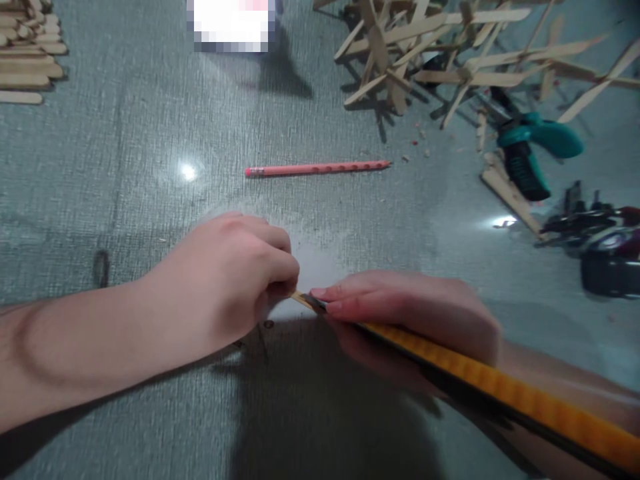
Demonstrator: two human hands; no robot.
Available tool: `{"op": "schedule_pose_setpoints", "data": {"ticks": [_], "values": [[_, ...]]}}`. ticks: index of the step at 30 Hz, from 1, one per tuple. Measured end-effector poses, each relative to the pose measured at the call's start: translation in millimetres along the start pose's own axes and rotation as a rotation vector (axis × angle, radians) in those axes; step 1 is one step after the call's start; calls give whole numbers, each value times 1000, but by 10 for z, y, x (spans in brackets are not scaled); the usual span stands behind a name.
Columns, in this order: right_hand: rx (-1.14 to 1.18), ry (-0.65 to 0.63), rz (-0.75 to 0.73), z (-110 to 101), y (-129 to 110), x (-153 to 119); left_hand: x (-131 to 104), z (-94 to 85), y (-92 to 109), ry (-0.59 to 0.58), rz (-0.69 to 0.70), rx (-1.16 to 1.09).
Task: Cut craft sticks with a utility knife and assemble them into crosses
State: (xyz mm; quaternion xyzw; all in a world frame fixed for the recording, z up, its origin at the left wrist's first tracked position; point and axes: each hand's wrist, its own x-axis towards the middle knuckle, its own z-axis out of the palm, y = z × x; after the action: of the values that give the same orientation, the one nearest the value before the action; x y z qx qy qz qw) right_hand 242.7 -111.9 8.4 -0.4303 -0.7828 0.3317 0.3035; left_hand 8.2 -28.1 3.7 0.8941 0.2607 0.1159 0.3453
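Observation:
My left hand (245, 267) is closed, its fingers pinching a thin wooden craft stick (299, 297); most of the stick is hidden inside the fist. My right hand (405, 303) grips a utility knife (480, 377) with a long orange and black handle that runs toward the lower right. The dark blade end of the knife lies against the stick's short exposed part, just right of my left fingers. Both hands are low over the grey textured table (150, 427). Beyond them lies a pink pencil (320, 168), touched by neither hand.
Craft sticks (27, 70) are stacked at the far left. Crossed-stick assemblies (395, 53) spread across the back right. Near them lie teal-handled pliers (525, 150), a loose stick (513, 197) and a dark cluttered object (610, 260). A blurred white item (233, 23) stands at the back.

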Motion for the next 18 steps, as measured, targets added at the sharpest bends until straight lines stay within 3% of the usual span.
{"op": "schedule_pose_setpoints", "data": {"ticks": [3,13,18], "values": [[8,30,48,21,-13,-19,3,-1,3,-6,-4,-5],[102,38,-20,101,13,-47,0,-18,7,-2,-1,4],[-49,26,58,55,-80,-107,9,-23,15,-9,1,27]]}}
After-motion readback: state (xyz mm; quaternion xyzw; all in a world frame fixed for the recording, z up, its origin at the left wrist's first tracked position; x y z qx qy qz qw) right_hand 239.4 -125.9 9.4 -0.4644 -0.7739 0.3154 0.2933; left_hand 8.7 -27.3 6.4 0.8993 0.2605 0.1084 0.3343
